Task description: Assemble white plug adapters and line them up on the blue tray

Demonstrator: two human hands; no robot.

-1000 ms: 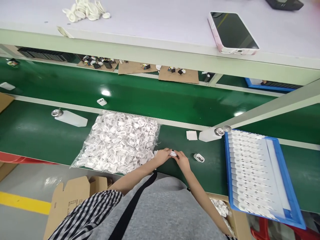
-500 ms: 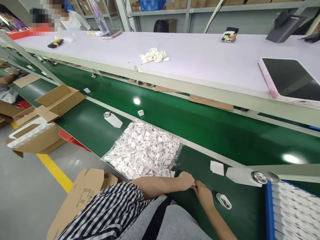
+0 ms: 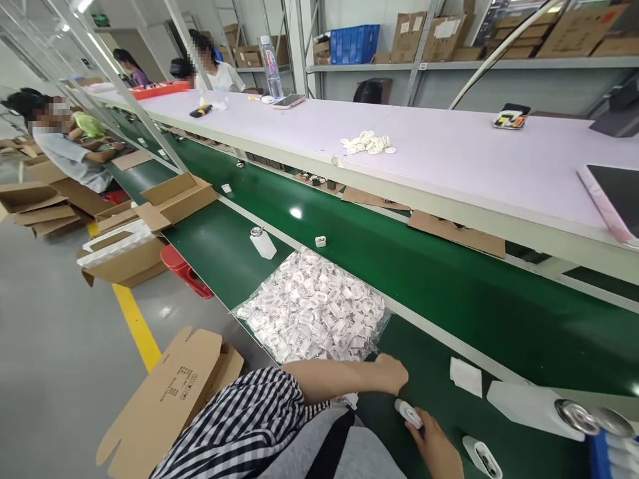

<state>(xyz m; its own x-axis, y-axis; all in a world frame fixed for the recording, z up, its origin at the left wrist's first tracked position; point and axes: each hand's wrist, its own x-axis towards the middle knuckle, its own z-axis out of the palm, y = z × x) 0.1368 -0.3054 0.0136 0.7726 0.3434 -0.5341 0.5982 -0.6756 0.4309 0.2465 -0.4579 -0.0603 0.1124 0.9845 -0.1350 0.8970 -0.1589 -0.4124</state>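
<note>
Gripping a small white plastic part (image 3: 408, 414) between its fingertips, the right hand (image 3: 435, 444) sits low over the near edge of the green belt (image 3: 449, 293), close to the person's grey apron. The part juts out from the fingers toward the left hand, and the fingers are closed around its near end. The left hand (image 3: 392, 372) lies just up-belt of it, loosely curled with the knuckles up; whether it holds anything cannot be told from this angle. It rests right at the near corner of the clear bag of white parts (image 3: 314, 307), touching or nearly touching the bag's edge.

A second white part (image 3: 482, 458) lies on the belt just beside the right hand, toward the bottom edge of the view. Farther in from the near edge sit a white square of paper (image 3: 466, 376) and a white bottle (image 3: 529, 404) lying on its side, with the corner of a blue tray (image 3: 606, 452) beyond it.

Bare green belt stretches between the hands and the white dividing strip, and again past the strip toward the raised white bench (image 3: 449, 159). Up-belt of the bag stand another white bottle (image 3: 262, 243) and a lone small part (image 3: 320, 241). Off the near edge, an open cardboard box (image 3: 170, 392) stands on the floor beside the person's striped sleeve.
</note>
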